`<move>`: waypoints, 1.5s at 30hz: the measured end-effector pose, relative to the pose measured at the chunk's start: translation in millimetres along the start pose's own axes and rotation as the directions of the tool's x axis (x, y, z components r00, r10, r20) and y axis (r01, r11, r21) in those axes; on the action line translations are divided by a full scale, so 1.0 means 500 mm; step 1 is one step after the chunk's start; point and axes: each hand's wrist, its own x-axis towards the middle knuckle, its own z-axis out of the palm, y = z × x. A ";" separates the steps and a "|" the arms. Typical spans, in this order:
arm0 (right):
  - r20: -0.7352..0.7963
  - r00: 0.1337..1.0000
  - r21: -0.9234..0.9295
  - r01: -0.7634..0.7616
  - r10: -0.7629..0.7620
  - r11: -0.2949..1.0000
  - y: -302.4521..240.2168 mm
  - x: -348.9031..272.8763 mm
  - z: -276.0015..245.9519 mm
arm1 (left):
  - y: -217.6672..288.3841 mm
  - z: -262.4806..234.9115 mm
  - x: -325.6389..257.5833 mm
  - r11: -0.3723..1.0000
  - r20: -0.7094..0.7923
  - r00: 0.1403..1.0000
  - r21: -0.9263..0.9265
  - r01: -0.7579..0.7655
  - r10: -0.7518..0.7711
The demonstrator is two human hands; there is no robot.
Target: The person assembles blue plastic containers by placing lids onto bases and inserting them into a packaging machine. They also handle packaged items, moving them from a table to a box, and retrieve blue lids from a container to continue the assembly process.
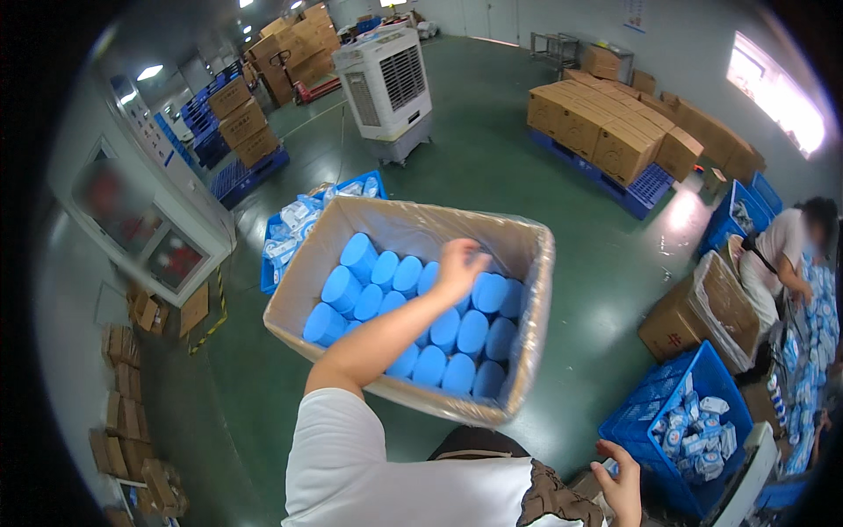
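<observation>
white-sleeved left arm reaching into a lined carton of blue jars

head view: left hand, fingers curled, touches blue round jars packed inside; right hand low, loosely open beside blue crate of packets.

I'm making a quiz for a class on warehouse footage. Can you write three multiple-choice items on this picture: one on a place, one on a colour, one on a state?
1. Where is the person's left hand?
A. inside the lined carton, over the round lids
B. on the floor
C. on the air cooler

2. What colour are the lids in the carton?
A. red
B. blue
C. white

3. How is the right hand?
A. gripping a knife
B. flat on a pallet
C. low beside the blue crate of packets

Answers: 1 A, the forearm reaches into the carton. 2 B, all show light blue. 3 C, it sits by the crate's near corner; whether it holds anything is unclear.
</observation>
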 end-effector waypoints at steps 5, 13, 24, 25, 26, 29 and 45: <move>0.078 0.996 -0.141 -0.023 0.034 0.990 -0.078 0.127 0.043 | -0.362 -0.160 0.072 0.178 -0.014 0.224 -0.655 0.735 -0.974; 0.156 0.982 -0.257 -0.063 0.106 0.964 -0.185 0.220 0.084 | -0.505 -0.212 0.112 0.068 -0.063 0.037 -0.983 0.172 -0.997; 0.148 0.941 -0.175 0.328 -0.305 0.928 -0.288 0.347 0.142 | -0.321 -0.152 0.006 0.253 -0.065 0.262 -0.555 0.792 -0.963; 0.124 0.929 -0.172 0.367 -0.349 0.914 -0.293 0.359 0.150 | -0.232 -0.165 -0.004 0.156 0.309 0.383 -0.564 0.811 -0.871; 0.119 0.905 -0.156 0.424 -0.409 0.892 -0.305 0.366 0.174 | -0.232 -0.195 -0.043 -0.085 0.792 0.306 -0.408 0.909 -0.528; 0.255 0.671 -0.280 0.741 -0.696 0.611 -0.303 0.385 0.241 | -0.048 -0.220 -0.086 -0.109 0.993 0.001 -0.014 0.994 -0.115; -0.027 0.961 0.969 -0.042 0.274 0.245 -0.135 0.268 0.100 | -0.606 -0.470 0.033 0.243 0.923 0.377 0.351 -0.904 0.072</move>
